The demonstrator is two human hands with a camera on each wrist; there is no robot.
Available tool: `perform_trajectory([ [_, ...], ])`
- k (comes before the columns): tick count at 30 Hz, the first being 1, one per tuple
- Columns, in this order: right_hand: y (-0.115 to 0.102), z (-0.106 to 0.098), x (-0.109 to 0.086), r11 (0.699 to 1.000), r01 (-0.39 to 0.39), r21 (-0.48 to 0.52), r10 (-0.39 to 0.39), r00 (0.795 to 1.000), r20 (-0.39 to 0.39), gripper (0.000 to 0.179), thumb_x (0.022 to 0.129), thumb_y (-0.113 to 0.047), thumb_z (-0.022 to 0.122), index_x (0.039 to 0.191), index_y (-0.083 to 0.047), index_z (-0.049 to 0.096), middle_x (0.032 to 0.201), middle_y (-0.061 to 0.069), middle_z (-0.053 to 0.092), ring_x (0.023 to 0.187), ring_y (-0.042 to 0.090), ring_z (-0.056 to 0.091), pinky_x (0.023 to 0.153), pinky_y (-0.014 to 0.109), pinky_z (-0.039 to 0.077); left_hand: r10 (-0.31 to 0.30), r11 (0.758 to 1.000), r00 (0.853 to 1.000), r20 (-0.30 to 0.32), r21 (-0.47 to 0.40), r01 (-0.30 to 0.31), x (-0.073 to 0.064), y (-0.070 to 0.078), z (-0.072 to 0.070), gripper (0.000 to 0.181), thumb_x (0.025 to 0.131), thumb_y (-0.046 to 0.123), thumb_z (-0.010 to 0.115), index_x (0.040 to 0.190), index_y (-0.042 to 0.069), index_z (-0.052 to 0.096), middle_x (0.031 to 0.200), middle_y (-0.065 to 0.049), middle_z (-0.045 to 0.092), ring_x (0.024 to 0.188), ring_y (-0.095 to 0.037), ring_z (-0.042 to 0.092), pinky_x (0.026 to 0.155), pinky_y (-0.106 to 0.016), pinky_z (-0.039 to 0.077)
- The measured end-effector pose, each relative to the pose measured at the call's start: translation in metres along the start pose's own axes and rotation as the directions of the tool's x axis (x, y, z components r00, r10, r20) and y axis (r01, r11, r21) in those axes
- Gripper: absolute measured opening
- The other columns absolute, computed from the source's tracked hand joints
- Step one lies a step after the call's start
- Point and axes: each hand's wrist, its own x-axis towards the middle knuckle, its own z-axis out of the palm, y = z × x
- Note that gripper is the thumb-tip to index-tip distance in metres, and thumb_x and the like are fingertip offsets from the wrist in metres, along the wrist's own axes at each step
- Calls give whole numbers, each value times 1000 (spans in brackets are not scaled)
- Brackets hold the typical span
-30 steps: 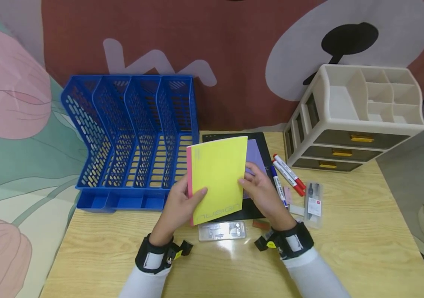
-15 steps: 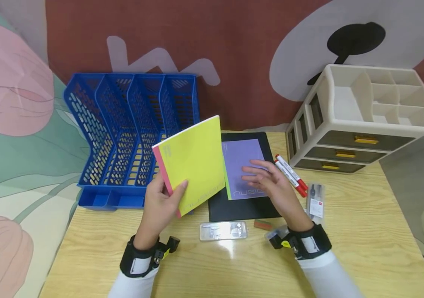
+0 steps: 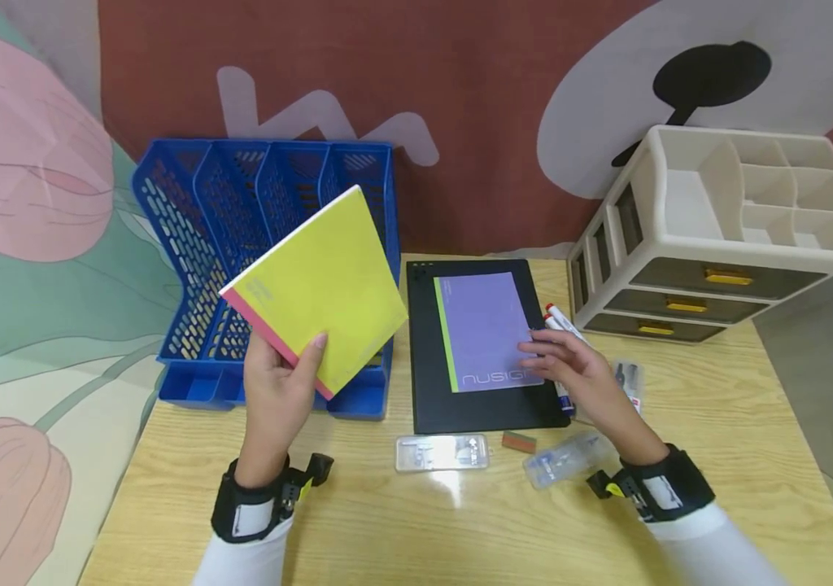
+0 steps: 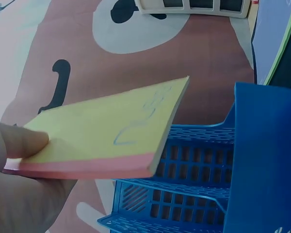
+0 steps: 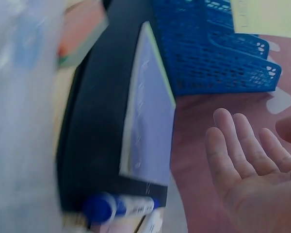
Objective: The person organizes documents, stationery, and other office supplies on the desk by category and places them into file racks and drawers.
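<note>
A yellow notebook (image 3: pixel 329 293) with a pink spine is held in my left hand (image 3: pixel 277 399), thumb on its cover and fingers beneath. It hangs tilted over the blue file rack (image 3: pixel 189 382), whose upright dividers it partly hides. In the left wrist view the notebook (image 4: pixel 102 131) shows its pink edge above the rack. My right hand (image 3: pixel 585 374) is empty, its fingers loosely extended above the right edge of a purple notebook (image 3: pixel 486 325). That notebook lies on a black flat board or folder (image 3: pixel 431 407).
Right of the board lie red-capped markers (image 3: pixel 561 319), a blue marker (image 3: pixel 564 399) and a clear case (image 3: pixel 629 378). In front are another clear case (image 3: pixel 442 453), an orange-green eraser-like block (image 3: pixel 519 442) and a clear pouch-like pack (image 3: pixel 566 460). A white drawer organizer (image 3: pixel 739 244) stands back right.
My right hand has let go of the yellow notebook and moved right. My left hand has carried the notebook left over the rack, tilting it and uncovering the purple notebook.
</note>
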Motion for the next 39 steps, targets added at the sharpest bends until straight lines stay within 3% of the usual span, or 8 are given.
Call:
perform_trajectory([
  [14,6,-9,-11,993,50,-109,-49,999,12,35,101,-3,46,136,1,46,131,35,55,108,20,66,91,17,52,-39,997,985,-167,-72,27,17,-18,12,30,96,4,57,125,-4,52,112,-23,67,95,-19,69,79,-21,58],
  [18,2,-10,-11,981,64,-185,-66,998,-3,36,101,-3,47,136,0,47,131,33,55,110,15,64,73,13,54,-49,997,985,-163,-60,40,23,-27,20,27,97,5,54,123,-3,53,111,-22,66,95,-22,67,79,-20,57],
  [21,0,-12,-11,961,66,-267,-73,997,-18,36,101,-3,47,137,-2,48,133,27,56,114,23,62,67,15,51,-58,998,988,-144,-37,53,28,-33,26,27,98,4,53,124,-3,52,111,-21,66,93,-25,66,75,-19,56],
  [23,0,-12,-12,941,52,-335,-68,997,-36,37,101,-5,48,138,-5,49,135,23,56,116,30,60,76,14,52,-73,997,989,-131,-40,68,32,-37,31,28,97,2,52,125,-4,51,112,-21,64,96,-25,64,76,-22,55],
  [26,0,-13,-11,913,33,-406,-60,997,-55,38,100,-7,50,139,-7,49,138,20,54,119,36,56,94,32,54,-106,993,988,-110,-62,99,36,-41,39,33,97,-1,50,129,-2,49,117,-20,62,103,-25,61,85,-31,54],
  [30,2,-13,-7,823,47,-566,-92,994,-52,44,98,-9,54,141,-8,46,144,19,50,122,37,53,94,59,49,-137,986,988,-77,-107,128,40,-46,52,37,98,-3,45,135,0,45,125,-20,59,116,-24,56,101,-47,47],
  [35,1,-9,1,607,101,-788,-152,988,10,56,92,-14,62,144,-8,43,152,20,38,131,39,43,96,61,47,-146,985,988,-57,-102,140,42,-50,64,43,100,-3,42,142,3,40,134,-20,55,123,-25,53,106,-48,43],
  [39,3,-8,6,496,133,-858,-173,984,53,61,88,-18,68,143,-5,44,153,22,36,135,42,37,104,64,38,-165,984,986,-30,-75,163,43,-50,70,49,102,0,39,149,10,32,142,-18,49,128,-24,49,108,-48,41],
])
